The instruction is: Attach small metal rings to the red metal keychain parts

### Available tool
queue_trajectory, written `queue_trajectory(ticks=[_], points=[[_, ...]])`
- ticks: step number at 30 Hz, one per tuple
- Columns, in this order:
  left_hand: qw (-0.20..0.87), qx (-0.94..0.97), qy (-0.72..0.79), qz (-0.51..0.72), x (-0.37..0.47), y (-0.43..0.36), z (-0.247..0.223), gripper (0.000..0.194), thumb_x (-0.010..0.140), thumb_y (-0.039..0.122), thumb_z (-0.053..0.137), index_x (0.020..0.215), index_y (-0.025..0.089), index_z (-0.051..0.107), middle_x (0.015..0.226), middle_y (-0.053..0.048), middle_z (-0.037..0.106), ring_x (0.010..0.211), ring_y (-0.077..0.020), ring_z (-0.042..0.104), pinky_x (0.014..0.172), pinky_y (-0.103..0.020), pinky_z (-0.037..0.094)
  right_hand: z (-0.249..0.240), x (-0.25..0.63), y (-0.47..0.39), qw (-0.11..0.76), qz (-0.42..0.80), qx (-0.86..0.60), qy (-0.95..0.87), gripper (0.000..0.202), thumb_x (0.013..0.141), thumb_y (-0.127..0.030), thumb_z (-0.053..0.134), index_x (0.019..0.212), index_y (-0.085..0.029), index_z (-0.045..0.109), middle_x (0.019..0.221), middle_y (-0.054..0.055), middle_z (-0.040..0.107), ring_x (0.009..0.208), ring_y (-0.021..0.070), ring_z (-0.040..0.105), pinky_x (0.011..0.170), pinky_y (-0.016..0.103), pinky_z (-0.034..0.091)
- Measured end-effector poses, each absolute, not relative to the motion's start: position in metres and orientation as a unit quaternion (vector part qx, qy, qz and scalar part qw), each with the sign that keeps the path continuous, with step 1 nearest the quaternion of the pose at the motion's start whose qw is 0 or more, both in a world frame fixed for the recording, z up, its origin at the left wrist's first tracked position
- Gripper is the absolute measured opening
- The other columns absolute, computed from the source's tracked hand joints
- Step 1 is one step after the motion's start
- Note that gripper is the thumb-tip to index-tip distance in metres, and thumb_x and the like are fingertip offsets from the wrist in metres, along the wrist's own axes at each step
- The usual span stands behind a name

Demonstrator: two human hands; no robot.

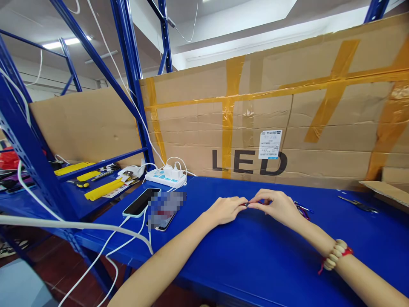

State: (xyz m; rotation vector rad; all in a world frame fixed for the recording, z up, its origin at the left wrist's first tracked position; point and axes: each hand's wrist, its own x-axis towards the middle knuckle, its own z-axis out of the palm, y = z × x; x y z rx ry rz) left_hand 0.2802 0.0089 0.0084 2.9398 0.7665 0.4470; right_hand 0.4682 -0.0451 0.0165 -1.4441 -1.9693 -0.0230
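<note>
My left hand (226, 209) lies low over the blue tabletop (255, 256), its fingers closed together and pointing right. Facing it, my right hand (277, 206) is closed in a pinch, with thumb and forefinger meeting the left fingertips. Between the fingertips shows a small dark item (246, 204) with a hint of red; it is too small and too covered to name. Just beyond my right wrist lies a little heap of thin blue and purple pieces (303, 209), partly hidden by the hand. A beaded bracelet (334, 255) circles the right wrist.
Left of my hands lie a phone (142, 203) on a white cable and a second, blurred phone (164, 213). Behind them sits a white power strip (166, 175). A dark pointed tool (358, 204) rests at right. Tall cardboard (191, 128) walls the back; blue rack posts (128, 51) stand left.
</note>
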Motion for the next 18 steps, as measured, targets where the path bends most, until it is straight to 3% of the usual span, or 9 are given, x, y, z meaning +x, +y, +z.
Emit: queue_trajectory(ticks=[11, 18], points=[[0.015, 0.957, 0.239, 0.162, 0.2809, 0.0073, 0.0055, 0.027, 0.096, 0.031, 0.025, 0.113, 0.025, 0.045, 0.104, -0.001, 0.058, 0.096, -0.0161, 0.057, 0.075, -0.025, 0.045, 0.0199, 0.4696, -0.0471, 0.32, -0.069, -0.563, -0.758, 0.025, 0.075, -0.049, 0.058, 0.069, -0.028, 0.07, 0.075, -0.002, 0.066, 0.055, 0.0092, 0.054, 0.047, 0.02, 0.034], [0.072, 0.955, 0.229, 0.175, 0.2812, 0.0048, 0.0039, 0.027, 0.096, 0.033, 0.025, 0.114, 0.025, 0.043, 0.111, -0.001, 0.056, 0.102, -0.0165, 0.054, 0.08, -0.026, 0.044, 0.0178, 0.4703, -0.047, 0.33, -0.022, -0.571, -0.751, 0.029, 0.076, -0.05, 0.056, 0.069, -0.025, 0.068, 0.075, -0.002, 0.065, 0.05, 0.0079, 0.054, 0.048, 0.021, 0.035]])
